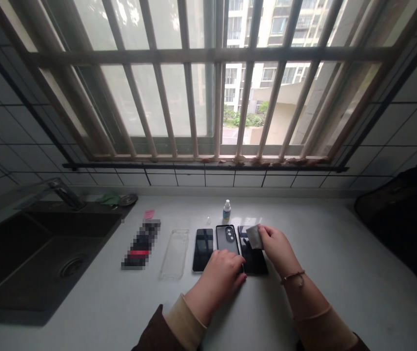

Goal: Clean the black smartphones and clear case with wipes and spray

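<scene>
My right hand (272, 240) pinches a corner of a small grey cloth (254, 237). The cloth hangs over the upper part of a black phone (255, 263) lying flat on the counter. Bent fingers of my left hand (223, 270) are closed at that phone's lower left edge; the fingertips are partly hidden. Under this hand lies a black phone case (226, 238) with a camera cutout, its lower part covered. Just left of the case is a second dark phone (203, 248), and beyond that a clear phone case (174, 253).
A small white-capped bottle (227, 210) stands behind the black case. A pink slip (149, 214) and a pixelated dark item (141, 245) lie at left. A sink (84, 214) with a faucet (65, 193) fills the left side. A black bag (406, 224) sits at right.
</scene>
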A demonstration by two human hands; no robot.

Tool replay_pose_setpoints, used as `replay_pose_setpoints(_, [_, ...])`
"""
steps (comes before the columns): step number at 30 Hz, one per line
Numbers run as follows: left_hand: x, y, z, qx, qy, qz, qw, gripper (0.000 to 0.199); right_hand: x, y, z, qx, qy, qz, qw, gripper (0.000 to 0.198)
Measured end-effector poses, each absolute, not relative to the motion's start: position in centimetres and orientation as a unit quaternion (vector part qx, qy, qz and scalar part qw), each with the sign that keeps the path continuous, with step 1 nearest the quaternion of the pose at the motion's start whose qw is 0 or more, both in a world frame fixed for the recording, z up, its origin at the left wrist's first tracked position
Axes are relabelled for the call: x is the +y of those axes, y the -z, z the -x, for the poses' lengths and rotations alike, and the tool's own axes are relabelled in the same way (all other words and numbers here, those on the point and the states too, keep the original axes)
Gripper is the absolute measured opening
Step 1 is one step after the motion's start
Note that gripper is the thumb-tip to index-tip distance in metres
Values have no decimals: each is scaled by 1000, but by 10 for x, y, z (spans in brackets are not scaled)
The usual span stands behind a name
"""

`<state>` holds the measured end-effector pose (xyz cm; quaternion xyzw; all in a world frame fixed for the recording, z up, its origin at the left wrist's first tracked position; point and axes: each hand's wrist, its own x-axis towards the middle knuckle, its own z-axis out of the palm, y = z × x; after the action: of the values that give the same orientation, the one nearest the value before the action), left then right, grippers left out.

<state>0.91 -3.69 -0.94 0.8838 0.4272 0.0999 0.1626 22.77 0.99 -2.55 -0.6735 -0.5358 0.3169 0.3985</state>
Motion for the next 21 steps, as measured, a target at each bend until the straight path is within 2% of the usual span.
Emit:
replay_pose_setpoints(10, [-37,6,-9,424,-82,-888,158,22,88,17,-215,-521,-356,683,368,42])
replay_pose_setpoints(13, [-37,5,-8,427,-75,-887,161,27,109,19,-207,-513,-389,690,330,34])
replay_pose_setpoints(15, [-38,6,-8,426,-82,-886,164,34,118,22,-204,-515,-397,694,307,36])
replay_pose_setpoints(21, [-39,8,-7,429,-94,-884,161,38,130,22,-212,-555,-318,723,261,37])
